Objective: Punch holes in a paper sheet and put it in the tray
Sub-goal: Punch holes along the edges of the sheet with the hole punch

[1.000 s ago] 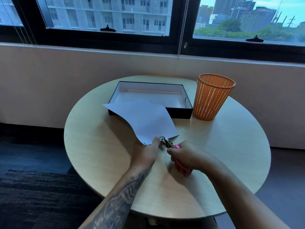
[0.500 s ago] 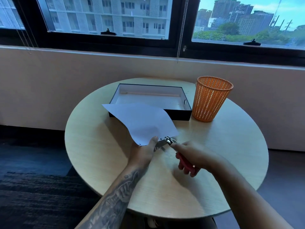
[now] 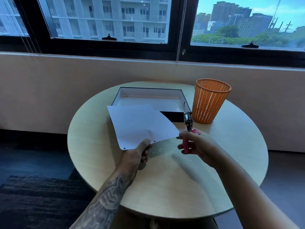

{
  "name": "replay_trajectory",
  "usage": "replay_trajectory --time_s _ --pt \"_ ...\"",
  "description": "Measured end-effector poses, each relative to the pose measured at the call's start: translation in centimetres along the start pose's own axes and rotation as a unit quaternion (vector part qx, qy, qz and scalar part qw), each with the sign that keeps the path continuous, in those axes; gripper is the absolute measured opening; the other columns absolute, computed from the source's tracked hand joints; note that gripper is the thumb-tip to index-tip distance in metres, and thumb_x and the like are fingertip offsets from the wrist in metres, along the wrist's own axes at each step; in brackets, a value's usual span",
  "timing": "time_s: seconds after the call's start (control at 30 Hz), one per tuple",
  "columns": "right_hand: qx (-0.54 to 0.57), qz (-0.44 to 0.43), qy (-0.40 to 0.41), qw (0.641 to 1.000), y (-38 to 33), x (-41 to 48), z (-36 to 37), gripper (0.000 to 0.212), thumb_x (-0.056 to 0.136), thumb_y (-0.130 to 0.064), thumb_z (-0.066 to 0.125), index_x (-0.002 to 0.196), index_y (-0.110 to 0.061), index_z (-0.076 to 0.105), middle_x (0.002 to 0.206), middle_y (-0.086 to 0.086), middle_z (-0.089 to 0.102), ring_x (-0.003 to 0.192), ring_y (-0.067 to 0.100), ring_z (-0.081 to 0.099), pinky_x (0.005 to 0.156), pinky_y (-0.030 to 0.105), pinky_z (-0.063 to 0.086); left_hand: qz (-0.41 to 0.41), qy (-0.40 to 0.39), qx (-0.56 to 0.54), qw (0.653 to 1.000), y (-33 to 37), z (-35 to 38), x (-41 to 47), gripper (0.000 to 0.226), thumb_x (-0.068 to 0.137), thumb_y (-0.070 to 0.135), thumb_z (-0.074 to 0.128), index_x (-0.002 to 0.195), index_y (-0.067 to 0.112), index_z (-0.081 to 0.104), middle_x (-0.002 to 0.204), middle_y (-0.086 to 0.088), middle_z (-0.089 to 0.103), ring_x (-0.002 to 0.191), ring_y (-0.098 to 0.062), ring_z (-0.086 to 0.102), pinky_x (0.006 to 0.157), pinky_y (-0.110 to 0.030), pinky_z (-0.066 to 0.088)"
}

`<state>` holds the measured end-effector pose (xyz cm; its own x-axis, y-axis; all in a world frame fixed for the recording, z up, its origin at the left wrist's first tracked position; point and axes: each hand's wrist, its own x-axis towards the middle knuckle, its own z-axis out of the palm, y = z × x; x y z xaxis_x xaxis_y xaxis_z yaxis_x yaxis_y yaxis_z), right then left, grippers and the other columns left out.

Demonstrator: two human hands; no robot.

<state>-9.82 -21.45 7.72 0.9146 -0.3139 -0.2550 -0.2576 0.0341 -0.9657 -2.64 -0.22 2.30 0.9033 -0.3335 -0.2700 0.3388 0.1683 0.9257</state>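
Note:
My left hand (image 3: 137,155) pinches the near edge of a white paper sheet (image 3: 140,124) held above the round table. Two punched holes show along that near edge, one at each side of my thumb. My right hand (image 3: 198,146) grips the pink handles of a metal hole punch (image 3: 187,124), whose head points up and away, clear of the paper's right corner. The black tray (image 3: 173,115) with a white inside lies behind the sheet, partly covered by it.
An orange mesh basket (image 3: 209,101) stands right of the tray, close to the punch head. Small white paper dots (image 3: 158,151) lie on the wooden table (image 3: 165,187) between my hands. A wall and windows are behind the table.
My right hand pulled the punch off the paper's near edge and swung it up to the right. The paper now shows holes, and punched dots lie on the table.

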Motion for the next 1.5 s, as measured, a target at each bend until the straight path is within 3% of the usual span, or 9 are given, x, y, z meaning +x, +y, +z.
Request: replay_trajectory --time_s 0.2,0.33,0.4,0.5,0.77,0.93,1.1,1.5 --pt "0.078 -0.021 -0.007 0.997 -0.1 0.1 1.6 0.025 0.095 -0.016 0.064 0.113 0.001 0.068 0.109 0.019 0.067 0.075 0.026 0.070 0.072 0.043 0.057 0.029 0.012 -0.046 0.998 0.1 -0.5 0.1 0.035 0.090 0.036 0.068 0.062 0.015 0.072 0.058 -0.001 0.046 0.045 -0.013 0.035 0.047 -0.027 0.027" --pt "0.102 -0.022 -0.021 0.994 0.0 0.0 2.5 0.026 0.096 -0.017 0.062 0.113 0.002 0.068 0.101 0.019 0.067 0.073 0.026 0.069 0.072 0.044 0.057 0.060 -0.028 -0.091 0.994 0.0 0.8 0.0 0.050 0.087 0.053 0.063 0.086 0.004 0.073 0.064 -0.007 0.056 0.050 -0.017 0.043 0.048 -0.029 0.035" --pt "0.101 -0.020 -0.028 0.994 0.0 0.0 2.9 0.027 0.096 -0.017 0.062 0.114 0.002 0.068 0.100 0.019 0.067 0.072 0.026 0.069 0.071 0.043 0.057 0.068 -0.037 -0.071 0.995 0.0 1.8 -0.2 0.048 0.089 0.048 0.064 0.090 0.001 0.074 0.065 -0.007 0.057 0.051 -0.017 0.046 0.048 -0.030 0.038" --pt "0.089 -0.022 -0.033 0.995 0.2 -0.1 3.2 0.028 0.095 -0.019 0.064 0.114 0.002 0.068 0.102 0.020 0.067 0.074 0.026 0.069 0.071 0.042 0.058 0.053 -0.029 -0.021 0.998 0.1 3.4 -0.2 0.037 0.094 0.036 0.064 0.086 0.002 0.075 0.063 -0.005 0.058 0.052 -0.015 0.049 0.051 -0.031 0.041" --pt "-0.005 -0.032 -0.022 0.999 0.3 -0.8 2.8 0.032 0.094 -0.023 0.067 0.116 0.000 0.065 0.105 0.030 0.068 0.076 0.024 0.072 0.070 0.038 0.059 0.024 0.010 0.040 0.999 -0.4 4.7 0.8 0.035 0.093 0.032 0.065 0.068 0.008 0.073 0.053 0.001 0.048 0.046 -0.012 0.040 0.053 -0.030 0.038" --pt "-0.112 -0.027 -0.036 0.993 0.9 -1.7 1.9 0.029 0.101 -0.030 0.058 0.108 -0.003 0.065 0.097 0.017 0.076 0.075 0.021 0.073 0.069 0.037 0.058 0.048 0.042 0.060 0.996 -0.4 4.3 1.5 0.039 0.092 0.039 0.065 0.063 0.014 0.073 0.055 0.000 0.052 0.045 -0.013 0.043 0.063 -0.038 0.039" --pt "-0.147 0.029 -0.068 0.986 1.2 -2.4 2.1 0.039 0.102 -0.037 0.055 0.100 0.001 0.064 0.080 0.016 0.073 0.067 0.025 0.070 0.058 0.035 0.055 0.065 0.065 0.065 0.994 0.4 4.9 1.4 0.039 0.095 0.038 0.061 0.069 0.012 0.072 0.051 0.005 0.047 0.046 -0.014 0.043 0.063 -0.035 0.040" --pt "-0.166 0.033 -0.069 0.983 1.1 -2.2 2.8 0.039 0.102 -0.038 0.054 0.099 0.000 0.064 0.080 0.015 0.071 0.067 0.026 0.068 0.056 0.034 0.054 0.067 0.069 0.050 0.994 0.6 5.2 1.1 0.038 0.096 0.035 0.061 0.071 0.009 0.073 0.050 0.008 0.048 0.044 -0.012 0.040 0.062 -0.036 0.038"
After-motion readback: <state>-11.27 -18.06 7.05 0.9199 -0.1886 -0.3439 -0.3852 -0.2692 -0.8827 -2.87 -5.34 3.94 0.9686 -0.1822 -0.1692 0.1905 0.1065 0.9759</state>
